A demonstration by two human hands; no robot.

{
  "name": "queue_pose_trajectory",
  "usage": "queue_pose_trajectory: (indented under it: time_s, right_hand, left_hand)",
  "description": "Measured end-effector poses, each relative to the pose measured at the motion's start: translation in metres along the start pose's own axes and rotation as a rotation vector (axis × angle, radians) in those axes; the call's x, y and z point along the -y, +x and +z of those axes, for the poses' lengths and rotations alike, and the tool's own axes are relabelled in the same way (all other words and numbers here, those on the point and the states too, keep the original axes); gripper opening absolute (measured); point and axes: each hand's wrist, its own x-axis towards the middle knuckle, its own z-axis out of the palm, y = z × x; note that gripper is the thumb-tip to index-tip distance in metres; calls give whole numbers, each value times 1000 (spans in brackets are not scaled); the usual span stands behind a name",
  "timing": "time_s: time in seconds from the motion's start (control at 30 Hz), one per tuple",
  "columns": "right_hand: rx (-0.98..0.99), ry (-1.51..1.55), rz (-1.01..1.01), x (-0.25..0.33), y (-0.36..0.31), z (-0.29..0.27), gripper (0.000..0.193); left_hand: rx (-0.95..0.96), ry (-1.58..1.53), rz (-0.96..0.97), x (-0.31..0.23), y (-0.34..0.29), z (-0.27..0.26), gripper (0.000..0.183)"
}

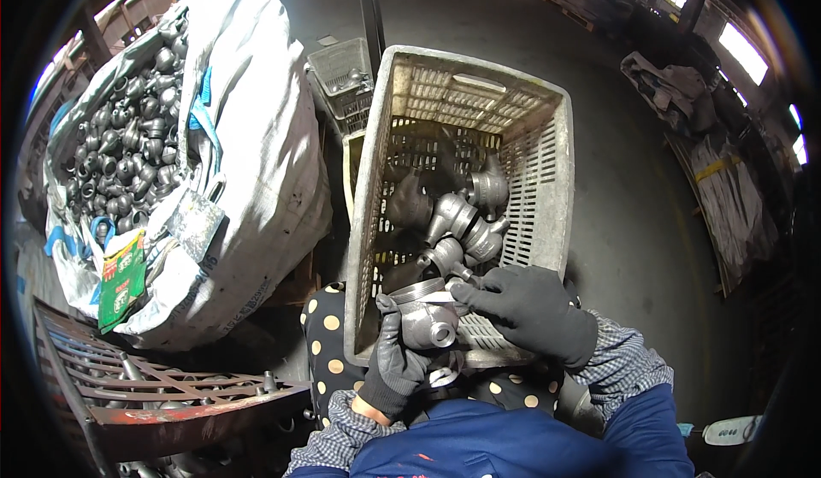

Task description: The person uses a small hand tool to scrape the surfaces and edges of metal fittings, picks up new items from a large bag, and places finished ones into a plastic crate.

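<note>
My left hand (pixel 393 365), in a dark glove, is closed around a grey metal fitting (pixel 426 322). The fitting has a ridged round collar and a short spout with a hole, and it is held over the near edge of a grey plastic crate (pixel 565 179). My right hand (pixel 537 311), also gloved, is closed beside the fitting. A thin pale flat strip (pixel 434 297) runs from its fingertips across the fitting; what kind of tool it is cannot be made out. Several similar metal fittings (pixel 453 217) lie inside the crate.
At the left stands a big white woven sack (pixel 274 136) full of dark metal fittings (pixel 128 144). Below it is a rusty metal rack (pixel 171 414) with more parts. Smaller crates (pixel 340 63) stand behind. Wrapped bundles (pixel 723 196) lie along the right side of the floor.
</note>
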Motion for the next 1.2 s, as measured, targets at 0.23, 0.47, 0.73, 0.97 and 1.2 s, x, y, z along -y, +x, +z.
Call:
queue_pose_trajectory:
  time_s: [0.23,0.47,0.73,0.97,1.2]
  right_hand:
    - [-71,-63,23,4,-4,11,43]
    - [16,25,102,7,-5,-6,40]
    - [85,276,155,3,1,-15,31]
    - [193,577,263,-29,9,3,32]
    - [52,401,217,-17,-2,-10,33]
  left_hand:
    - [15,-88,-29,1,4,-10,77]
    - [17,-56,-20,0,4,-17,72]
    - [72,-75,-32,1,3,-3,74]
    - [86,24,21,3,5,-11,78]
    - [29,-19,12,2,4,-3,76]
